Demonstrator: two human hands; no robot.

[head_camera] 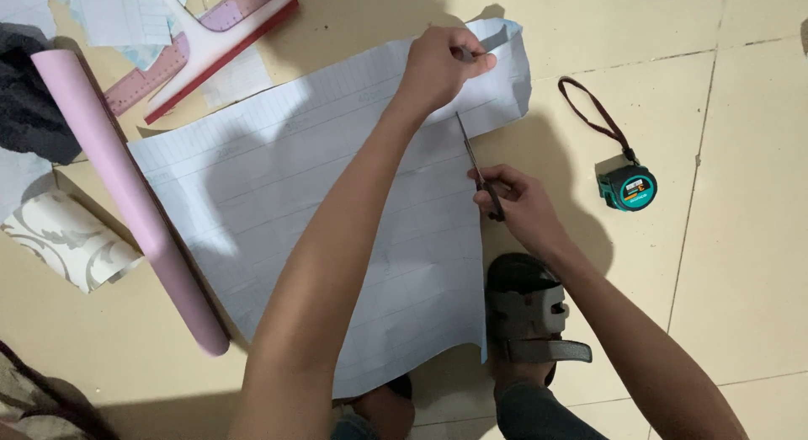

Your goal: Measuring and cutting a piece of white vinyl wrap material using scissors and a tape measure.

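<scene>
A large pale sheet with ruled lines [278,204] lies spread on the tiled floor. My left hand [442,65] pinches its far right edge and lifts it slightly. My right hand [513,204] grips a pair of scissors [475,166], whose blades point away from me along the sheet's right edge. A pink roll [126,196] rests on the sheet's left side.
A green tape measure with a dark strap [627,187] sits on the floor to the right. A red and white squeegee [223,40] and a pink ruler [143,82] lie at the top left. A patterned paper scrap [71,242] is at left. My sandalled foot [526,309] is near the sheet's right edge.
</scene>
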